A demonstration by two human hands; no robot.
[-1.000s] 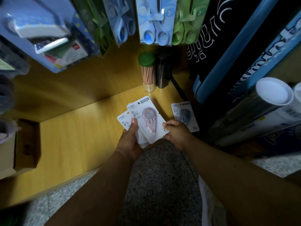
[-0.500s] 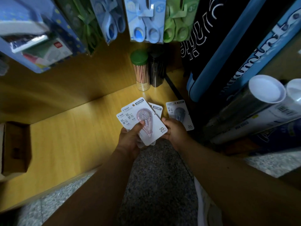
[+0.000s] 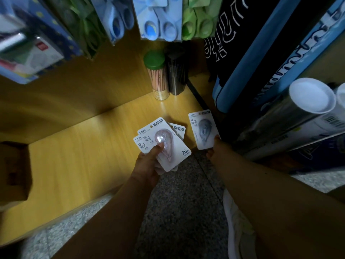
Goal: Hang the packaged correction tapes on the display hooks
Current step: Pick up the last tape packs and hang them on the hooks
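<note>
A person looked down at a wooden shelf (image 3: pixel 78 159) in a dim stationery aisle, and everything here is placed relative to that shelf. Over its front edge the left hand (image 3: pixel 147 165) held a fanned stack of carded correction tapes (image 3: pixel 164 144), thumb pressed across the pink dispenser on the top card and fingers curled beneath. Half a second earlier the right hand (image 3: pixel 214 148) had been close against that stack; now it had drawn away toward the shelf's right end, pinching the lower edge of a single grey-blue correction tape card (image 3: pixel 202 129), which stood clear of the others. One card had thus been separated from the bundle, which suggests it was the next to be hung. No empty display hook could be made out; at the back of the shelf, carded scissors (image 3: pixel 160 21) hung overhead. Below them, at the shelf's rear corner, stood a green-lidded tub of pencils (image 3: pixel 157 77) beside a dark tub (image 3: pixel 177 75). To the right of the shelf leaned blue and black rolled goods (image 3: pixel 261 53) and white-capped tubes (image 3: pixel 311 96). A cardboard box (image 3: pixel 15 171) sat at the shelf's left end.
</note>
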